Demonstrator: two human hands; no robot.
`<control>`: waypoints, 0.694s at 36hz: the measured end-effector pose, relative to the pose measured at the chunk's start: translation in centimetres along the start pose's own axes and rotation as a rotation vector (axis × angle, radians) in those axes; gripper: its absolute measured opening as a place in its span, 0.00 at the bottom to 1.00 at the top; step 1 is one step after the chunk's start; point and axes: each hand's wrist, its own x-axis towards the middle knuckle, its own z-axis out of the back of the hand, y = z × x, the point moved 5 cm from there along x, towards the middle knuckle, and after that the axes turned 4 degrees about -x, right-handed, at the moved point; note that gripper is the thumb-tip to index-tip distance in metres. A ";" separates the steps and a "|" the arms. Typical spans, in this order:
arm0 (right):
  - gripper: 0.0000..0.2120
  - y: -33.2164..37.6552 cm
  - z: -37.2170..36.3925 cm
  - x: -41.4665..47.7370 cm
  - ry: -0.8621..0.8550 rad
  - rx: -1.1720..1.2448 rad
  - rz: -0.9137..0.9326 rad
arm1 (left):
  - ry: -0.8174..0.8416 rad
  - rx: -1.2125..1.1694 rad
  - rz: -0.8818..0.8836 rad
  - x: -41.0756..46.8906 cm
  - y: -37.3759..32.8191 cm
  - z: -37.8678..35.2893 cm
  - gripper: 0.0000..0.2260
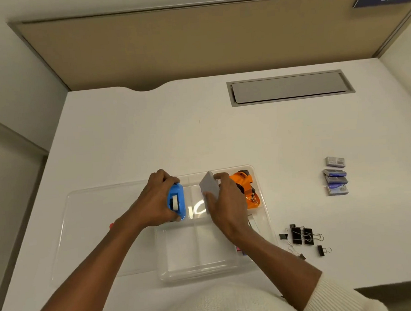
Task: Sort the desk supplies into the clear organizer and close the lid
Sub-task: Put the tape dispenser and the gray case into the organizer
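Head view: white desk (150, 134), tan partition (192, 43); hands grip blue tape dispenser (177, 201) and grey pad (210, 185).

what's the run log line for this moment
left hand: blue tape dispenser | right hand: grey pad | binder clips, staple boxes: outside organizer

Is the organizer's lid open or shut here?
Open. The lid lies flat on the desk left of the organizer, whose compartments are uncovered.
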 end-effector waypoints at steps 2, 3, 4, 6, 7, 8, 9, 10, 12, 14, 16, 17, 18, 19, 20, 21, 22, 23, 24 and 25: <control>0.26 0.3 -0.5 0.0 0.005 -0.052 0.020 | 0.022 0.026 -0.008 0.2 0.2 -0.2 0.42; 0.26 0.5 -0.6 -0.1 0.004 -0.072 0.031 | 0.032 0.053 -0.012 0.3 0.2 -0.3 0.40; 0.27 0.7 -0.9 -0.2 0.006 -0.090 0.047 | 0.034 0.082 -0.016 0.3 0.3 -0.4 0.38; 0.26 0.9 -1.3 -0.4 0.022 -0.118 0.088 | 0.025 0.123 -0.019 0.2 0.2 -0.7 0.35; 0.26 1.0 -1.5 -0.5 0.032 -0.145 0.114 | 0.020 0.137 -0.015 0.1 0.2 -0.9 0.35; 0.27 1.1 -1.7 -0.6 0.039 -0.191 0.147 | 0.012 0.148 -0.010 0.0 0.1 -1.0 0.34; 0.28 1.0 -1.9 -0.7 0.048 -0.255 0.182 | 0.002 0.157 -0.004 -0.1 0.1 -1.2 0.34; 0.29 1.0 -2.2 -0.9 0.057 -0.323 0.217 | -0.009 0.168 0.001 -0.2 0.1 -1.4 0.34; 0.28 1.1 -2.6 -1.2 0.082 -0.442 0.265 | -0.023 0.186 0.019 -0.3 -0.1 -1.7 0.35; 0.26 1.2 -2.7 -1.4 0.096 -0.536 0.295 | -0.024 0.212 0.032 -0.5 -0.4 -1.8 0.36; 0.24 1.3 -2.8 -1.5 0.105 -0.612 0.316 | -0.022 0.273 0.035 -0.5 -0.7 -1.8 0.37; 0.22 1.4 -2.8 -1.6 0.107 -0.643 0.327 | -0.025 0.310 0.036 -0.5 -0.9 -1.6 0.36; 0.19 1.5 -2.8 -1.6 0.113 -0.667 0.339 | -0.028 0.337 0.038 -0.5 -1.2 -1.4 0.36; 0.16 1.7 -2.8 -1.7 0.130 -0.682 0.354 | -0.030 0.355 0.042 -0.5 -1.6 -1.2 0.36; 0.14 1.7 -2.9 -1.8 0.150 -0.682 0.373 | -0.026 0.375 0.048 -0.6 -1.9 -1.1 0.35; 0.14 1.7 -3.0 -1.8 0.164 -0.673 0.391 | -0.018 0.398 0.053 -0.6 -2.3 -0.9 0.34; 0.14 1.7 -2.9 -1.8 0.168 -0.659 0.403 | -0.013 0.419 0.057 -0.7 -2.7 -0.7 0.33; 0.14 1.6 -2.7 -1.8 0.170 -0.641 0.405 | -0.012 0.437 0.061 -0.8 -3.1 -0.6 0.32; 0.14 1.5 -2.4 -1.9 0.166 -0.619 0.401 | -0.015 0.453 0.064 -0.9 -3.5 -0.4 0.30; 0.15 1.5 -2.0 -2.0 0.153 -0.590 0.395 | -0.018 0.473 0.067 -1.0 -4.0 -0.2 0.28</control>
